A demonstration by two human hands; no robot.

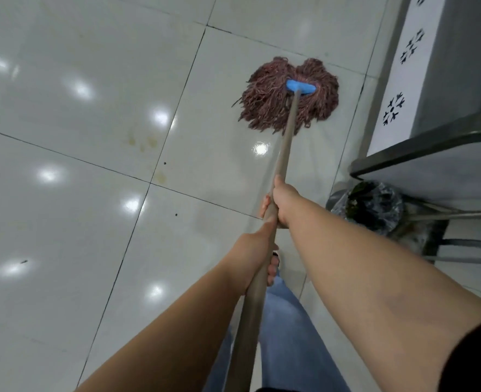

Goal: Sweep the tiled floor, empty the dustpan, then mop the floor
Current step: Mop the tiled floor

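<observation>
both hands (281,202) (255,250) gripping mop handle (286,145), mop head (288,96) on tiles (92,80)

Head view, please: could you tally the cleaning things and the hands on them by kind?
String mop: 1
Lined waste bin: 1
Hands gripping the mop handle: 2, left hand and right hand
Total: 4

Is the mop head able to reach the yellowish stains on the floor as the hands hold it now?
Probably yes: bare tile lies between the mop head and the stains.
</observation>
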